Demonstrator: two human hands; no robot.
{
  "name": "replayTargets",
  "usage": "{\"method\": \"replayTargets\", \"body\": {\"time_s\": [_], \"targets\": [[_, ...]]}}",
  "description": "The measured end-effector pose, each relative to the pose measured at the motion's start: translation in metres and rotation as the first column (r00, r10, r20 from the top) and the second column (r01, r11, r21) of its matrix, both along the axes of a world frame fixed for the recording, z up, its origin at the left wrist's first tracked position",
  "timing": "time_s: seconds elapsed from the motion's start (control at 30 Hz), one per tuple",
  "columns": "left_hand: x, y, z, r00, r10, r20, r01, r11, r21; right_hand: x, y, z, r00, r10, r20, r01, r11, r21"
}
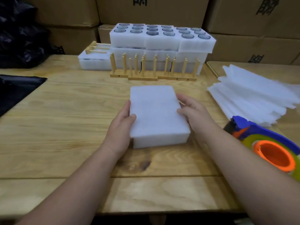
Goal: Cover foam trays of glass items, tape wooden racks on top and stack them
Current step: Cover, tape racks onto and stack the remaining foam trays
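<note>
A white foam tray (pixel 155 117) with a flat foam sheet over its top rests on the wooden table (pixel 73 143) in front of me. My left hand (pixel 121 125) grips its left side with the thumb on top. My right hand (pixel 193 111) holds its right side the same way. Behind it, several wooden racks (pixel 154 69) stand upright in a row. Past the racks sit stacked foam trays (pixel 162 38) with dark round glass items showing in the top layer. One covered tray with a wooden rack (pixel 95 49) lying on top sits at the back left.
A pile of white foam sheets (pixel 253 98) lies at the right. A blue and orange tape dispenser (pixel 266 146) sits by my right forearm. Black plastic (pixel 16 93) covers the table's left edge. Cardboard boxes (pixel 243 21) wall the back.
</note>
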State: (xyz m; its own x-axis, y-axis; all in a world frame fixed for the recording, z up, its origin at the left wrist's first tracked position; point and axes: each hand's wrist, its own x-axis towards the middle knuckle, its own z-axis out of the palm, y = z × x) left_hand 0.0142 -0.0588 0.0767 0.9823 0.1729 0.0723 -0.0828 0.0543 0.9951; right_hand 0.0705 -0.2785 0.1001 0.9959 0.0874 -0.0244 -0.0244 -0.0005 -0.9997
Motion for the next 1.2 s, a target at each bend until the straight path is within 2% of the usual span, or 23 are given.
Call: {"method": "replayTargets", "body": {"time_s": [0.2,0.4,0.63,0.77,0.97,1.1,1.13,1.2], "targets": [[-0.005,-0.005,0.008,1.000,0.001,-0.007,-0.001,0.996,0.085,0.000,0.008,-0.009,1.000,-0.006,-0.009,0.006,0.998,0.067],[-0.007,-0.008,0.016,0.994,-0.107,-0.013,0.108,0.989,0.099,-0.001,0.007,-0.010,0.996,-0.012,-0.092,0.028,0.984,0.175],[-0.013,-0.006,0.010,0.992,-0.129,-0.014,0.130,0.988,0.086,-0.015,0.006,-0.010,0.997,-0.022,-0.072,0.034,0.986,0.164],[-0.017,-0.005,0.004,0.987,-0.161,0.013,0.160,0.983,0.088,-0.024,0.000,-0.020,0.998,-0.048,-0.048,0.057,0.975,0.214],[-0.005,-0.004,0.014,0.979,-0.205,-0.018,0.206,0.970,0.133,-0.016,0.000,-0.017,0.991,-0.104,-0.082,0.117,0.977,0.176],[0.003,0.007,0.010,0.967,-0.253,-0.025,0.254,0.958,0.134,-0.015,-0.004,-0.012,0.991,-0.068,-0.115,0.086,0.984,0.157],[0.007,0.013,0.008,0.974,-0.225,-0.019,0.226,0.962,0.151,-0.015,-0.006,-0.009,0.988,-0.075,-0.131,0.096,0.982,0.160],[0.019,0.027,0.009,0.997,-0.075,-0.004,0.073,0.952,0.297,-0.011,-0.009,0.000,0.980,-0.138,-0.144,0.157,0.979,0.129]]}}
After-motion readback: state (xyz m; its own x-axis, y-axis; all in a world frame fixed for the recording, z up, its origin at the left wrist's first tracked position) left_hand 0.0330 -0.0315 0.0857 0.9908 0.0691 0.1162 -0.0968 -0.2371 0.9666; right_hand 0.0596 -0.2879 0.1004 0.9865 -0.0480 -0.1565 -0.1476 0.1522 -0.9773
